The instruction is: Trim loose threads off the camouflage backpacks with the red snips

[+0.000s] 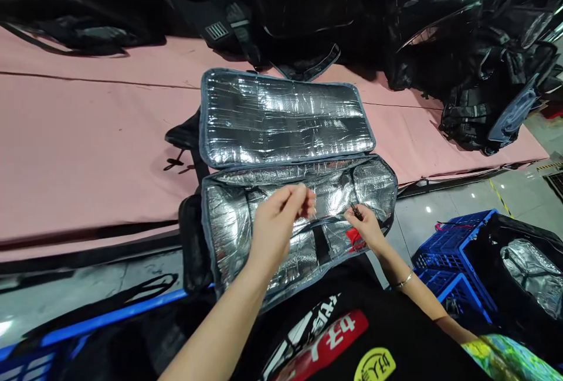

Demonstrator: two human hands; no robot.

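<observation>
Because its lid (285, 117) is folded back on the pink table (88, 152), perhaps to bare the inside, the silver-lined bag (229, 217) lies open at the table's edge, within easy reach. Above it, the left hand (278, 217) pinches its fingers narrowly, on what I cannot tell; the right hand (367, 227) grips a small black object (357, 212), perhaps for control, near a red scrap (355, 240).

Pink tbl (88, 146) – blk bags (308, 12) + open foil-lined bag (285, 123) on top.
</observation>
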